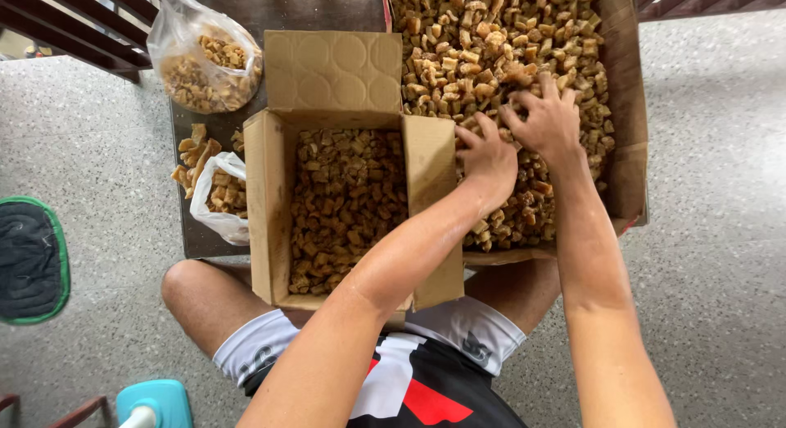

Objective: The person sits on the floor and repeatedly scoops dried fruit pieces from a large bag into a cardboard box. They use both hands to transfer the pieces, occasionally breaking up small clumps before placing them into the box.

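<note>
Both the left hand [489, 159] and right hand [550, 117] are raking, fingers spread apart, through light, brittle-looking fried chunks [458, 35], probably best scooped loosely from beneath.

small box: we see an open brown cardboard box [274, 207] at centre, flaps up, partly filled with brown chunks.
big box: we see a wider, shallow brown carton [626, 92] just right of it, touching its flap, heaped with paler chunks.
clear bag: we see a knotted transparent plastic bag [176, 27] of chunks at upper left on the counter.
white bag: we see an open white plastic bag [219, 223] of chunks, just left of the small box.
</note>
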